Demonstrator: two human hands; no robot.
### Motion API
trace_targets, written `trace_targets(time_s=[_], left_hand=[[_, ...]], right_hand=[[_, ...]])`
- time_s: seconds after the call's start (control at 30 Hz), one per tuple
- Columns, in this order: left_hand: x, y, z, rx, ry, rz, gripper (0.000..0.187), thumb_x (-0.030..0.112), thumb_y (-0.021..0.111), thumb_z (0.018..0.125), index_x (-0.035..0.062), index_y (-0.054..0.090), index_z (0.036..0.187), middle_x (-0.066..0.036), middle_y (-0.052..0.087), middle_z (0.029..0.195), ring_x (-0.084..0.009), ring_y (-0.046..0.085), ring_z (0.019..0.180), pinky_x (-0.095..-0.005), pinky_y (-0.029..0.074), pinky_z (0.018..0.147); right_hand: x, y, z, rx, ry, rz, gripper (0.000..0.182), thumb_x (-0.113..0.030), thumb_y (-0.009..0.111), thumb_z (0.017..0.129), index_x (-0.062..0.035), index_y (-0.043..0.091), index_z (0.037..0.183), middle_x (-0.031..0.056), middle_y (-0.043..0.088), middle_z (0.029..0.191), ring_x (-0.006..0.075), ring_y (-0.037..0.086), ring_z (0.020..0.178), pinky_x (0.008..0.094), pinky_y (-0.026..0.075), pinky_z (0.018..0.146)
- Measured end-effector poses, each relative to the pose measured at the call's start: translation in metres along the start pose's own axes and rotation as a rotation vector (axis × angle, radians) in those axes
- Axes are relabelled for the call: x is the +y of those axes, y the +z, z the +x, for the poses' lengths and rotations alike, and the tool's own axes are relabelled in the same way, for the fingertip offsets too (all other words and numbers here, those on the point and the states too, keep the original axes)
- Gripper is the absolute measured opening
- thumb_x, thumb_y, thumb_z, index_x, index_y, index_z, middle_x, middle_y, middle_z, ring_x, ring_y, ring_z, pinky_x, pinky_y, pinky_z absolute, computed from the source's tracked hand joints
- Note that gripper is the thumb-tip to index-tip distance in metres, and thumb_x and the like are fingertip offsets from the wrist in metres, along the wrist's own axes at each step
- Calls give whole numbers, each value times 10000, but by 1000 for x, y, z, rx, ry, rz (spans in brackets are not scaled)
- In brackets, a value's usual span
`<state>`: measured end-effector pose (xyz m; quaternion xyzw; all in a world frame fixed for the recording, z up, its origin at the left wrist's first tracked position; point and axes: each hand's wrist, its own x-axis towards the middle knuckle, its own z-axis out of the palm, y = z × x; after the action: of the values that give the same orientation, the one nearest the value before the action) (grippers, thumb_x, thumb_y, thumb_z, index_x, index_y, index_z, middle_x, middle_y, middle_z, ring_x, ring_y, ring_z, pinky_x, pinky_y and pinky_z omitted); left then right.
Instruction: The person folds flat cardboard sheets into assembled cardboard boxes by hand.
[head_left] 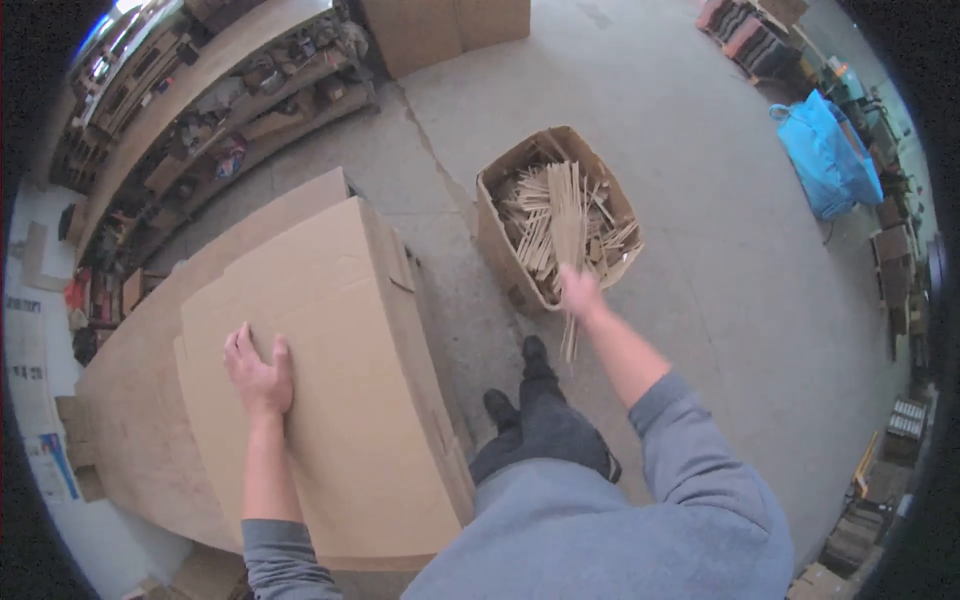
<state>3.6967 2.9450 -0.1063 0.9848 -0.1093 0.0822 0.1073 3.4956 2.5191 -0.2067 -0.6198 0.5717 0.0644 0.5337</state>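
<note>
My left hand lies flat with fingers spread on top of a stack of flat cardboard sheets on the bench. Out to the right, my right hand is closed around a bundle of thin cardboard strips. The bundle reaches over an open cardboard box on the floor, and some strip ends stick out below my fist. Inside the box are many loose strips and scraps. My right hand is slightly blurred and hangs by the box's near rim.
The wooden bench runs along the left beneath the cardboard. Shelves full of parts stand at the upper left. A large cardboard piece stands at the back. On the right are a blue bag and stacked materials. My shoes are near the box.
</note>
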Motion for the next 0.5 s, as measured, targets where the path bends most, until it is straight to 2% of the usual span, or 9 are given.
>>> trace_targets(time_s=[0.07, 0.1, 0.17, 0.2, 0.27, 0.3, 0.37, 0.47, 0.5], left_hand=[[0, 1, 1, 5, -18, -14, 686, 485, 479, 837, -8, 436, 1313, -159, 416, 1306, -300, 374, 1238, -430, 290, 1066], [0, 0, 1, -8, -22, 0, 686, 485, 480, 837, -6, 436, 1315, -161, 416, 1309, -302, 373, 1241, -431, 288, 1069], [3, -1, 4, -55, -67, 21, 685, 484, 486, 836, 3, 436, 1321, -169, 414, 1323, -309, 368, 1253, -434, 279, 1078], [-1, 3, 6, -36, -48, 28, 676, 479, 495, 836, 4, 443, 1314, -168, 422, 1314, -308, 376, 1246, -433, 284, 1074], [-12, 12, 6, 37, 10, 44, 641, 459, 531, 836, 5, 471, 1285, -162, 454, 1278, -304, 409, 1217, -429, 303, 1060], [-9, 10, 6, 30, 7, 46, 643, 462, 527, 838, 6, 470, 1288, -163, 452, 1283, -304, 404, 1222, -429, 299, 1063], [-5, 5, 5, 2, -12, 52, 651, 474, 514, 845, 9, 465, 1299, -168, 440, 1300, -304, 384, 1242, -431, 285, 1075], [-3, 3, 5, -12, -10, 22, 640, 475, 505, 859, 11, 460, 1297, -165, 427, 1301, -305, 376, 1239, -430, 285, 1077], [-2, 2, 5, -14, -7, 12, 643, 478, 502, 858, 14, 460, 1301, -161, 427, 1305, -303, 376, 1242, -430, 285, 1078]], right_hand=[[-39, -23, 19, 70, -71, -192, 862, -537, 497, 860, 58, 234, 1426, 242, 279, 1470, 370, 288, 1362, 464, 253, 1111], [-48, -23, 3, 58, -91, -212, 818, -493, 482, 878, 59, 231, 1428, 242, 311, 1440, 328, 350, 1259, 434, 310, 1039], [-73, -26, -25, 30, -197, -322, 646, -315, 424, 954, 63, 220, 1437, 245, 438, 1319, 163, 601, 847, 315, 537, 750], [-67, -13, -40, -50, -226, -315, 573, -327, 446, 934, 30, 300, 1358, 212, 477, 1255, 172, 599, 859, 327, 525, 755], [-53, 15, -70, -369, -347, -302, 341, -375, 534, 855, -106, 621, 1044, 80, 632, 996, 211, 591, 908, 374, 478, 779], [-35, 34, -85, -454, -386, -320, 337, -379, 537, 855, -109, 629, 1034, 74, 637, 993, 204, 591, 906, 367, 473, 783], [1, 74, -118, -799, -546, -395, 326, -396, 551, 854, -122, 659, 993, 51, 661, 983, 180, 592, 897, 339, 453, 801], [15, 85, -148, -1028, -368, -304, 231, -354, 567, 845, -138, 583, 927, 23, 663, 773, 129, 609, 717, 269, 456, 679], [18, 87, -149, -1025, -383, -293, 223, -347, 562, 850, -137, 575, 925, 22, 658, 773, 132, 602, 717, 273, 453, 676]])
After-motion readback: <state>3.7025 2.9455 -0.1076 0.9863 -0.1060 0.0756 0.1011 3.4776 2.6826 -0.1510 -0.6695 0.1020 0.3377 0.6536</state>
